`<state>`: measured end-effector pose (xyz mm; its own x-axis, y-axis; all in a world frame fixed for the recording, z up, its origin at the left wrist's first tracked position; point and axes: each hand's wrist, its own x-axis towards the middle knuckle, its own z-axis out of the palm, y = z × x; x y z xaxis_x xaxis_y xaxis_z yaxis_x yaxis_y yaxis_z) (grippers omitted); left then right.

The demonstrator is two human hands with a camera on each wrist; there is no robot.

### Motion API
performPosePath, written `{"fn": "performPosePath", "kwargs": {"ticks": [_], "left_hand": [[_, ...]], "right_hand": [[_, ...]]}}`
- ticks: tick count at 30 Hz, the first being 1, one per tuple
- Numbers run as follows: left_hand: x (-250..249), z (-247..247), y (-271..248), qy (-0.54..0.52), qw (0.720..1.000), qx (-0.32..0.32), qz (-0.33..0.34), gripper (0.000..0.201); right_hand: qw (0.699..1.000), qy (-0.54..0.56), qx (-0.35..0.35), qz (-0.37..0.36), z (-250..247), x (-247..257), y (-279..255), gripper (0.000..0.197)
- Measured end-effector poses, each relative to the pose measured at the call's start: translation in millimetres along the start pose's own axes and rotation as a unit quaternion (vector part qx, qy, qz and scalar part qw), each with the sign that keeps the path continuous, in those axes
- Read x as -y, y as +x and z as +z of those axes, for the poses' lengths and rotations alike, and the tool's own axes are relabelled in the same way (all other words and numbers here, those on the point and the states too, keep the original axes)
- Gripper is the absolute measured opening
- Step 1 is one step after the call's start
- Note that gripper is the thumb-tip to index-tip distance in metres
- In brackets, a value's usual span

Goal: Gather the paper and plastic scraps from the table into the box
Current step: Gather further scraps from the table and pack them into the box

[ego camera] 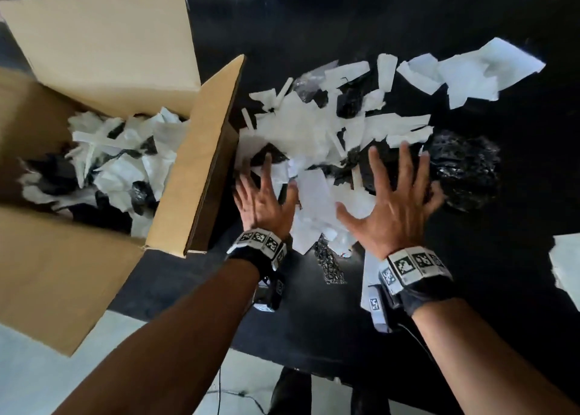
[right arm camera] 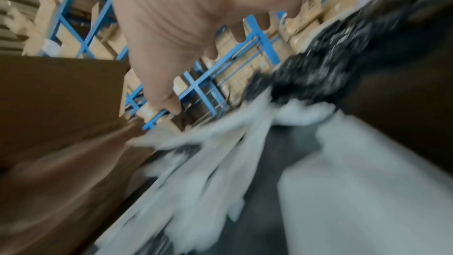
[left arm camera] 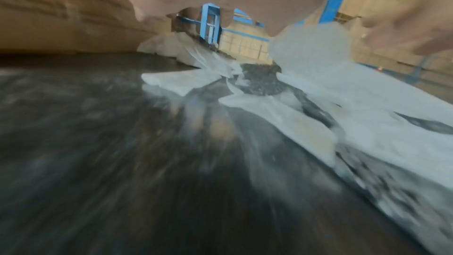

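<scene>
A heap of white paper scraps [ego camera: 301, 132] mixed with crumpled black plastic [ego camera: 464, 169] covers the middle of the black table [ego camera: 518, 210]. To its left stands an open cardboard box [ego camera: 194, 169], partly filled with white and black scraps [ego camera: 125, 163]. My left hand [ego camera: 266, 194] is spread open, palm down, over the heap's near left edge beside the box. Over the heap's near right part my right hand [ego camera: 395, 201] is spread open too, fingers toward the black plastic. Both wrist views are blurred; they show paper [left arm camera: 367, 108] and black plastic [right arm camera: 331, 69] under open fingers.
Larger white sheets [ego camera: 464, 72] lie at the far right of the heap. Another white sheet [ego camera: 568, 267] sits at the table's right edge. A small black plastic piece [ego camera: 329, 264] lies between my wrists. Blue shelving with cartons [right arm camera: 220, 69] stands beyond the table.
</scene>
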<state>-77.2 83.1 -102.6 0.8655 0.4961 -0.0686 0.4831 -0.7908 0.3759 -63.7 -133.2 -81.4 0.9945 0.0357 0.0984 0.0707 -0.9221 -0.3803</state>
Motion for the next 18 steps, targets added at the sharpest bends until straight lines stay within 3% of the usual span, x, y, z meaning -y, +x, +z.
{"fn": "performPosePath", "kwargs": {"ticks": [5, 7, 10, 14, 16, 18], "left_hand": [[-12.2, 24.8, 36.9, -0.007, 0.999, -0.004, -0.045, 0.088], [-14.0, 32.2, 41.6, 0.001, 0.999, 0.008, -0.039, 0.094], [-20.3, 32.0, 38.5, 0.030, 0.997, 0.077, -0.003, 0.112], [-36.5, 37.4, 23.1, -0.014, 0.992, 0.095, 0.078, 0.089], [-40.6, 36.9, 24.1, -0.067, 0.992, 0.048, 0.091, 0.074], [-45.8, 25.8, 36.4, -0.098, 0.992, -0.043, 0.069, 0.060]], "right_hand": [[0.986, -0.015, 0.121, 0.109, 3.8, -55.2, 53.4, 0.129], [0.983, -0.019, 0.160, 0.092, 16.2, -58.2, 61.5, 0.130], [0.985, -0.026, 0.167, 0.032, 33.6, -43.7, 58.6, 0.125], [0.985, -0.020, 0.168, -0.037, 42.8, -14.2, 39.2, 0.110], [0.986, -0.015, 0.161, -0.049, 42.6, -5.9, 33.9, 0.106], [0.985, -0.011, 0.162, -0.049, 41.6, -4.5, 34.4, 0.108]]}}
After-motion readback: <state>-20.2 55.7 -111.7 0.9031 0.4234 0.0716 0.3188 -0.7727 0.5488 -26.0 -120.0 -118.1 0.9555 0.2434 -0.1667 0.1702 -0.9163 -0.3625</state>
